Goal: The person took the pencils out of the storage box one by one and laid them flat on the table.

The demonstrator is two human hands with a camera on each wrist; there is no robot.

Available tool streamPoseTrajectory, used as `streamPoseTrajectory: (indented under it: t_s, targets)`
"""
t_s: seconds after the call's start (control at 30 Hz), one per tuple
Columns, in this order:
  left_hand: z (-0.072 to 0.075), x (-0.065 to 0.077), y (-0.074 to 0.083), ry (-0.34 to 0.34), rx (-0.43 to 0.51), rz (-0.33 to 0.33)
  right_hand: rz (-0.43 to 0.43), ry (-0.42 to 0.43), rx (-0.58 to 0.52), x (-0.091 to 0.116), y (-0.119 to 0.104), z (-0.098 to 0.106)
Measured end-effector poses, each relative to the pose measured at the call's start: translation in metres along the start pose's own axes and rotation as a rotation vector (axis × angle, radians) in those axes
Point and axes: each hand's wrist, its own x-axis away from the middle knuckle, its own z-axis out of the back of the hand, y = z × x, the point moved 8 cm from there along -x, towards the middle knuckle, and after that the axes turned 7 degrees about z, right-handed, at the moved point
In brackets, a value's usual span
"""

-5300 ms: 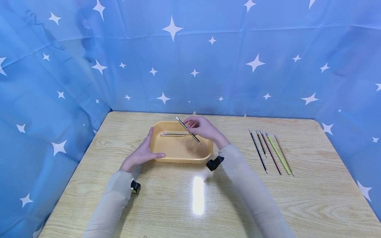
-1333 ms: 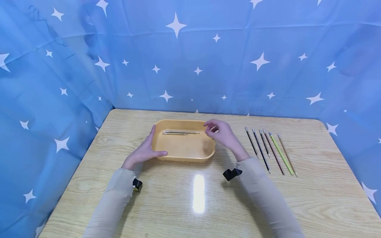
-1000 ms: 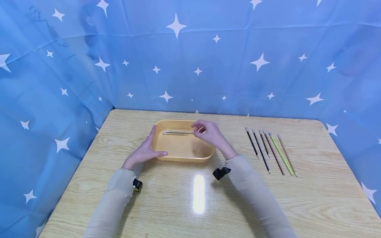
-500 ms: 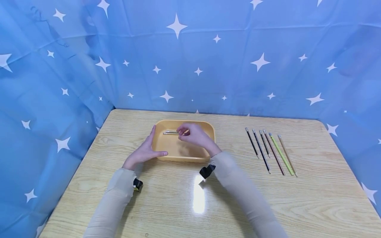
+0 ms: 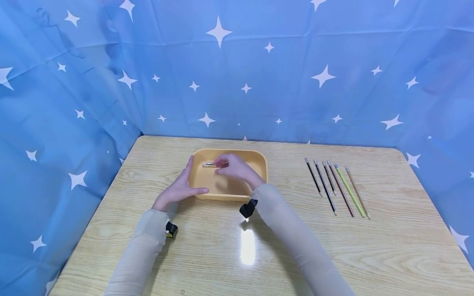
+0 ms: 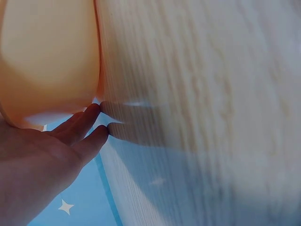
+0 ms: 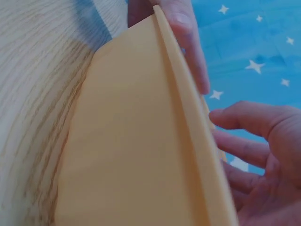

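Observation:
My left hand point(image 5: 179, 189) lies against the left end of a yellow-orange plastic tray point(image 5: 262, 164), thumb along the near rim and straight fingers along the outer side. The left wrist view shows those fingertips beside the tray wall point(image 6: 51, 52). Inside the tray, two pencils point(image 5: 208, 165) lie side by side, their eraser ends pointing left. Over their middles is my right hand point(image 5: 237, 169), thumb and fingers bent around them. In the right wrist view the tray side hides the fingertips of this hand point(image 7: 263, 150), so I cannot tell whether they pinch a pencil.
On the wooden table point(image 5: 400, 230), right of the tray, several pencils lie in a slanted row: dark ones point(image 5: 326, 188), a lime-green one point(image 5: 349, 191) and a tan one point(image 5: 357, 192). A blue star-patterned curtain point(image 5: 237, 74) hangs behind the table and at its sides.
Earlier my right hand held a dark pencil above the tray; that pencil now lies at the row's left end. The hand has since moved left over the remaining two. My left hand stays.

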Motion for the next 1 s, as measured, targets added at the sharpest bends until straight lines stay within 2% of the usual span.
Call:
streamPoseTrajectory:
  t_s: [0.1, 0.33, 0.67, 0.8, 1.0]
  targets:
    - [-0.001, 0.003, 0.003, -0.007, 0.010, 0.006, -0.030, -0.029, 0.016, -0.004, 0.005, -0.004]
    - [0.000, 0.018, 0.031, -0.029, 0.028, 0.013, -0.112, -0.051, 0.007, -0.010, 0.016, -0.011]
    - [-0.001, 0.020, 0.036, -0.035, 0.021, 0.015, -0.126, -0.076, -0.103, -0.015, 0.024, -0.010]
    - [0.000, 0.020, 0.038, -0.033, 0.019, 0.011, -0.157, -0.098, -0.153, -0.015, 0.027, -0.010]
    - [0.001, 0.019, 0.038, -0.032, 0.020, 0.014, -0.165, -0.122, -0.148, -0.015, 0.028, -0.012]
